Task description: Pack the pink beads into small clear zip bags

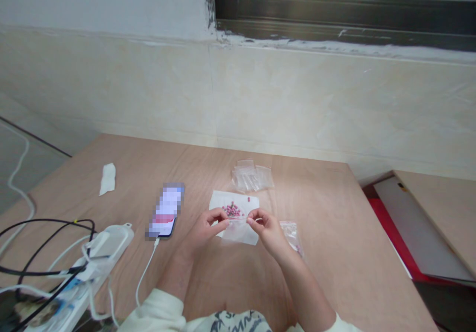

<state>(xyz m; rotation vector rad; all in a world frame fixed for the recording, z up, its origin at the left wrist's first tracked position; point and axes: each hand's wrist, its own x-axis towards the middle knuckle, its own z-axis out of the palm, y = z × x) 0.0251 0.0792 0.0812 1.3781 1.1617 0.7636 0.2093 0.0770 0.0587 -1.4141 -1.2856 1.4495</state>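
My left hand (pixel 210 225) pinches the left end of a small clear plastic bag's (pixel 238 230) top edge. Fingers and thumb of my right hand (pixel 266 225) are closed on the other end of that edge. The bag hangs over a white sheet of paper (pixel 219 199). Just beyond the bag, a heap of small pink and dark beads (pixel 232 209) lies on the paper, with one or two apart from it near the upper right. Whether anything is inside the held bag I cannot tell.
Several clear bags (pixel 253 177) lie behind the paper. Another bag (pixel 292 235), with something small in it, is by my right wrist. To the left are a charging phone (pixel 167 210), a white paper scrap (pixel 107 179) and a power strip (pixel 111 242) with tangled cables.
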